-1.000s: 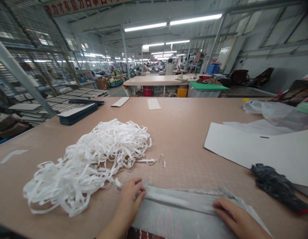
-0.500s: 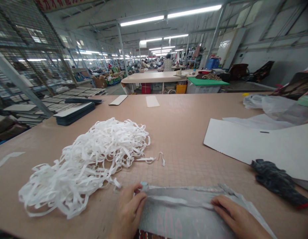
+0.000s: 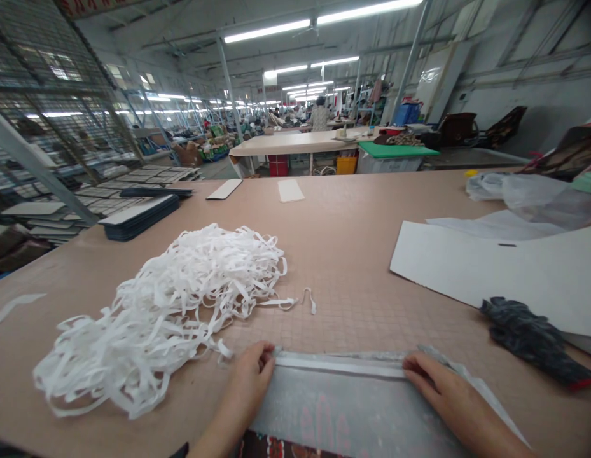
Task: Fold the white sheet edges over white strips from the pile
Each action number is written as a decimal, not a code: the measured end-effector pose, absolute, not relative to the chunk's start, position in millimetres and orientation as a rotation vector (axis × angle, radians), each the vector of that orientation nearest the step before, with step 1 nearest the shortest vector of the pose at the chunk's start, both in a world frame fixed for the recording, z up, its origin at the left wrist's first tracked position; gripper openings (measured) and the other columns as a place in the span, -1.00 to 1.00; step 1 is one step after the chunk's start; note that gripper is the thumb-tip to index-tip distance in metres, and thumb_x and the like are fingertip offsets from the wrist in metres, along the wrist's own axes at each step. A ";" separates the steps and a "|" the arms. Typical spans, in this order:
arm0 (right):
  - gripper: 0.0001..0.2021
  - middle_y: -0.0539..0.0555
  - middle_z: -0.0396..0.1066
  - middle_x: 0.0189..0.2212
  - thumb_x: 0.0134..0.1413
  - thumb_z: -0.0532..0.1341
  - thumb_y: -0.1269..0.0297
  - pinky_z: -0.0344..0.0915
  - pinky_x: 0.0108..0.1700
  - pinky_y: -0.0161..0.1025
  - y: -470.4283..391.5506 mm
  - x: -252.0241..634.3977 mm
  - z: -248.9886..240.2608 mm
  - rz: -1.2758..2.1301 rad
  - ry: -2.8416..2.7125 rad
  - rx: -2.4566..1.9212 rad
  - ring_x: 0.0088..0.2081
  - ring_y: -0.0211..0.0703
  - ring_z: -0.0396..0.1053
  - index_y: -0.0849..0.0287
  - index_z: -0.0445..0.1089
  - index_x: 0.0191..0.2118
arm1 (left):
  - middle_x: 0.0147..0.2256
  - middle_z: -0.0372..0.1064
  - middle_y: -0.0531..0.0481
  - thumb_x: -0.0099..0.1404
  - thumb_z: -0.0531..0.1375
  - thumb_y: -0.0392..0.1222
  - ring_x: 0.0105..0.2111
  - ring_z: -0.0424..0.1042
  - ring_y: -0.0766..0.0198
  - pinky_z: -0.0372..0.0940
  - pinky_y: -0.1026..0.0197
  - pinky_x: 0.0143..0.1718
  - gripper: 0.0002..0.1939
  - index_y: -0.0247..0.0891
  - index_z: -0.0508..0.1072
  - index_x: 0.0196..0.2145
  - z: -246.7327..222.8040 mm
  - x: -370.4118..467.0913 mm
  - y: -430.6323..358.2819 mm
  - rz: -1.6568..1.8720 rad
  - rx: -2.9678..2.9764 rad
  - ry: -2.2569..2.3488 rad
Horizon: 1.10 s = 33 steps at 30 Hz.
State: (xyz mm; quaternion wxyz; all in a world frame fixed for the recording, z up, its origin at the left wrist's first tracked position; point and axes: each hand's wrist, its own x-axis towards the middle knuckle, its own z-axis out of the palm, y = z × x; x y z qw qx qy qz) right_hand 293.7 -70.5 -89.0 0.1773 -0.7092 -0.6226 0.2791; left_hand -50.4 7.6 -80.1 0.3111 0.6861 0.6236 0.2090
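Note:
A greyish translucent sheet (image 3: pixel 352 407) with faint pink marks lies at the table's near edge. Along its upper edge a white strip (image 3: pixel 340 365) runs straight between my hands. My left hand (image 3: pixel 250 375) pinches the strip's left end at the sheet's corner. At the other end, my right hand (image 3: pixel 431 385) has thumb and fingers closed on the strip. Beyond my left hand is a tangled heap of white strips (image 3: pixel 200 280), with one short loose strip (image 3: pixel 309 300) beside it. A dark red patterned fabric (image 3: pixel 276 446) shows under the sheet.
On the right are a large white board (image 3: pixel 467 267), a dark glove (image 3: pixel 528 337) and clear plastic bags (image 3: pixel 538 197). A stack of dark-edged boards (image 3: pixel 142 217) stands at the back left. Two small cards lie near the far edge. A person (image 3: pixel 320 116) is far off.
The white strip, slack and blurred before, is now straight along the sheet's upper edge. My left hand has moved slightly up and left. The view has shifted a little.

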 end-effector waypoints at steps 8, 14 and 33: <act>-0.78 0.04 0.40 -0.35 0.09 -0.05 0.14 0.22 -0.19 -0.16 -65.9 292.6 -90.2 0.799 -1.772 -2.035 -0.27 -0.07 0.34 0.08 0.27 -0.34 | -0.46 0.32 0.05 0.13 0.03 -0.26 -0.41 0.34 0.25 0.19 0.24 -0.35 -0.83 -0.26 0.30 -0.29 -81.6 -48.4 9.9 0.432 1.874 1.695; -0.79 0.07 0.40 -0.36 0.08 -0.05 0.17 0.21 -0.23 -0.17 -66.2 292.1 -90.5 0.747 -1.767 -2.046 -0.30 -0.07 0.35 0.10 0.27 -0.36 | -0.44 0.33 0.04 0.17 0.02 -0.29 -0.38 0.34 0.25 0.18 0.24 -0.33 -0.87 -0.27 0.29 -0.29 -67.8 -40.2 7.6 0.288 1.992 1.758; -0.86 0.05 0.36 -0.42 0.06 -0.04 0.27 0.20 -0.26 -0.20 -60.4 288.7 -74.7 0.684 -1.691 -2.010 -0.35 -0.12 0.32 0.12 0.23 -0.39 | -0.19 0.39 -0.17 0.09 -0.09 -0.60 -0.21 0.36 0.10 0.19 0.02 -0.08 -0.46 -0.33 0.31 -0.01 -75.8 -42.1 -14.2 -0.216 3.149 1.301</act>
